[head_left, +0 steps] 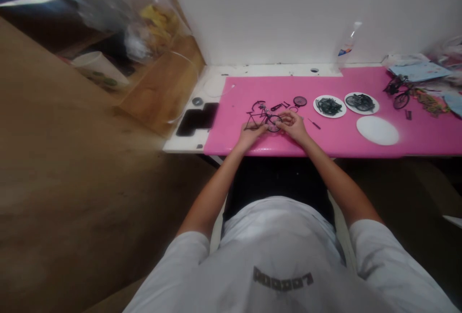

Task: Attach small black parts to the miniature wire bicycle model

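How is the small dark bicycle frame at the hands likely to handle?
The small dark bicycle frame is probably light, being mostly thin, open tubes. Those straight tubes suggest it is stiff rather than floppy, though perhaps breakable if squeezed. The round wheel beside it would likely roll if set upright.

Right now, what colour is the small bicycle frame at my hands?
Black, or very dark: the bicycle frame, in the head view.

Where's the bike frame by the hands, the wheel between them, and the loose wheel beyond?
Bike frame [257,114]: head view, on its top tube.
Near wheel [274,123]: head view, near its middle.
Loose wheel [300,101]: head view, on its middle.
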`<state>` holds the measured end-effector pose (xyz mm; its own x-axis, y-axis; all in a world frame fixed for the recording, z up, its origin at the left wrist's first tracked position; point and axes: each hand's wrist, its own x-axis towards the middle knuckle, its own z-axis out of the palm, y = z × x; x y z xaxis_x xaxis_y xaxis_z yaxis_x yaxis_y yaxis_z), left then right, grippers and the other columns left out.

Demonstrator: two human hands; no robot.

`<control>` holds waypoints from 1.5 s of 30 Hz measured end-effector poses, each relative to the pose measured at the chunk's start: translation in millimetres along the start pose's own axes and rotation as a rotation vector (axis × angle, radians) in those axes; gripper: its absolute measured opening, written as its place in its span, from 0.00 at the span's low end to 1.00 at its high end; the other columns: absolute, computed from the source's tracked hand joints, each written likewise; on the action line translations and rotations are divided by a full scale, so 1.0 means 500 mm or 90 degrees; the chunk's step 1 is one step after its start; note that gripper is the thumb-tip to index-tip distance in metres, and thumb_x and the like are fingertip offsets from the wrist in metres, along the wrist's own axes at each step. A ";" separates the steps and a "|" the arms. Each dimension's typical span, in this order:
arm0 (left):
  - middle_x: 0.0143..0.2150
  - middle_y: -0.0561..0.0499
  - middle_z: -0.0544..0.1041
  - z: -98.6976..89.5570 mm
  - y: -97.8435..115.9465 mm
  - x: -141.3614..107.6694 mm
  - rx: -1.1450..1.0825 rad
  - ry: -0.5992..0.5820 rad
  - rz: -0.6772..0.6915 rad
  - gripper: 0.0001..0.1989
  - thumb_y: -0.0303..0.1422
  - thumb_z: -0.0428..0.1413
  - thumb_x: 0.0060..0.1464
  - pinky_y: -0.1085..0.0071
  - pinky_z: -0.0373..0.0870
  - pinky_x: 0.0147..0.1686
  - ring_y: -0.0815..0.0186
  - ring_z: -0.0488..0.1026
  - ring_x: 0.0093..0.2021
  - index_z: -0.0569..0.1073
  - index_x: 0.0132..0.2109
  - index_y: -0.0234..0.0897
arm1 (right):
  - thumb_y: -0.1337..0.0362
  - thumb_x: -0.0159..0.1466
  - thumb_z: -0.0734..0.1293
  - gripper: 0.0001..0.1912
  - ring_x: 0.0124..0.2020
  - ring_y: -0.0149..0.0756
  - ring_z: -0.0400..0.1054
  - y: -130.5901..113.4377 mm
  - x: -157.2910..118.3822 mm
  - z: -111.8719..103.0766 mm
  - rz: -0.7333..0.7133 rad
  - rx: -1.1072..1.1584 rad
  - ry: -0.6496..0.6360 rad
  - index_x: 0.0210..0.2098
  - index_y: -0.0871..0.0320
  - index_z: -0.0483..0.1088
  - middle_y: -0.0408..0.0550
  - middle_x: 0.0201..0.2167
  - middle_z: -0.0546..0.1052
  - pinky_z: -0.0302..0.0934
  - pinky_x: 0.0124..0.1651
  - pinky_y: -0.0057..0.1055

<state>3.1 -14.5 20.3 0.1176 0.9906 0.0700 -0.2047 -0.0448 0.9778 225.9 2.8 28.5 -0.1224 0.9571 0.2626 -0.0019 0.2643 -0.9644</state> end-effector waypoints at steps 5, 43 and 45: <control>0.40 0.43 0.88 -0.003 -0.009 0.005 0.011 0.016 0.023 0.19 0.45 0.77 0.49 0.58 0.85 0.51 0.56 0.87 0.42 0.87 0.42 0.36 | 0.36 0.57 0.81 0.32 0.44 0.43 0.80 0.003 0.002 -0.001 -0.007 0.001 0.012 0.48 0.51 0.75 0.49 0.44 0.83 0.79 0.44 0.37; 0.43 0.42 0.88 0.016 -0.006 0.007 -0.160 0.204 0.052 0.18 0.42 0.76 0.52 0.59 0.84 0.54 0.59 0.87 0.44 0.84 0.42 0.34 | 0.60 0.74 0.63 0.21 0.75 0.69 0.54 -0.017 0.031 -0.022 -0.160 -0.835 -0.094 0.62 0.59 0.78 0.64 0.72 0.71 0.52 0.72 0.66; 0.44 0.42 0.88 0.017 -0.004 0.006 -0.161 0.200 0.048 0.18 0.42 0.76 0.53 0.59 0.84 0.55 0.58 0.87 0.44 0.84 0.43 0.34 | 0.59 0.74 0.64 0.24 0.75 0.70 0.53 -0.012 0.057 -0.025 -0.143 -0.853 -0.095 0.64 0.62 0.76 0.66 0.73 0.69 0.51 0.73 0.67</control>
<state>12.0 -12.3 20.1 -0.2009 0.9789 0.0378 -0.4388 -0.1244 0.8899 235.0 30.0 42.4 -0.3514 0.8797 0.3204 0.9082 0.4035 -0.1115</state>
